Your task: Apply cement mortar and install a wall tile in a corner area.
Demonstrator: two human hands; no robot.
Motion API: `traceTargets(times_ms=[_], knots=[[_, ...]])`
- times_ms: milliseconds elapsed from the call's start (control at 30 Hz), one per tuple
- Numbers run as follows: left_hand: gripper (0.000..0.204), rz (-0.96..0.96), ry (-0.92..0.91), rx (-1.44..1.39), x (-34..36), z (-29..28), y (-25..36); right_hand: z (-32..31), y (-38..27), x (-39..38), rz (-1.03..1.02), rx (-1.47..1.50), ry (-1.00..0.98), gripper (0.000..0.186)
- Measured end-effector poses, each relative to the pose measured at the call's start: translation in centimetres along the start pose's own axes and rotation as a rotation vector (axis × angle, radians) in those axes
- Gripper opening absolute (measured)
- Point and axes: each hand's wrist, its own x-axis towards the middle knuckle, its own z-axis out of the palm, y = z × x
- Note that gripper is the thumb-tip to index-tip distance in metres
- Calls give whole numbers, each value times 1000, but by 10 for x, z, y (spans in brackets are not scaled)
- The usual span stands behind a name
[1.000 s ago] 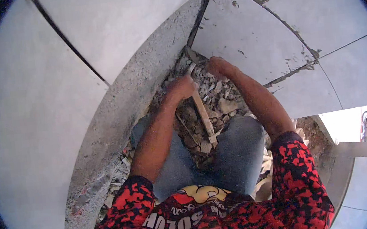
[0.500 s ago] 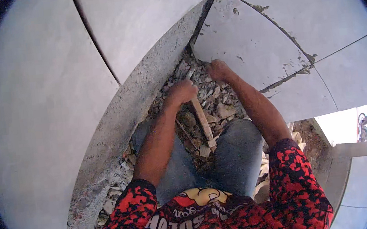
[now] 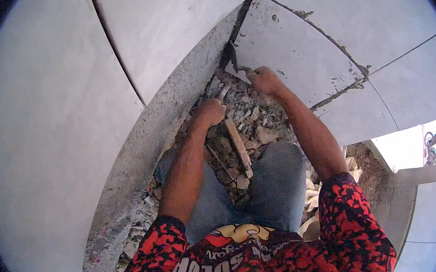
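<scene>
My right hand (image 3: pixel 265 80) is closed on the handle of a trowel (image 3: pixel 230 56). The trowel's dark blade stands at the corner of the large grey floor tile (image 3: pixel 299 53), by the dark gap along the rough wall base. My left hand (image 3: pixel 210 112) is closed above the rubble, and a narrow pale piece (image 3: pixel 223 92) sticks out from its fingers; its kind I cannot make out. Just below that hand, a wooden stick (image 3: pixel 238 143) lies on the broken stones between my knees.
Broken rubble (image 3: pixel 266 132) fills the hollow before me. A rough concrete wall base (image 3: pixel 138 139) curves along the left, with big pale wall tiles (image 3: pixel 53 137) above it. Mortar-smeared joints (image 3: pixel 338 91) edge the tile. A motorcycle (image 3: pixel 433 148) shows far right.
The trowel blade has come up into plain view at the gap, and my right hand has turned slightly. My left hand has shifted a little left and down, away from the wooden stick.
</scene>
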Motion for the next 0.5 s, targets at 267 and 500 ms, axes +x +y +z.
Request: traceTargets(times_ms=[267, 500], knots=[[34, -155, 61, -191, -6, -10, 13, -26, -6, -7, -37, 261, -66, 34], [38, -177, -21, -223, 5, -1, 2, -61, -16, -28, 169, 353, -94, 43]])
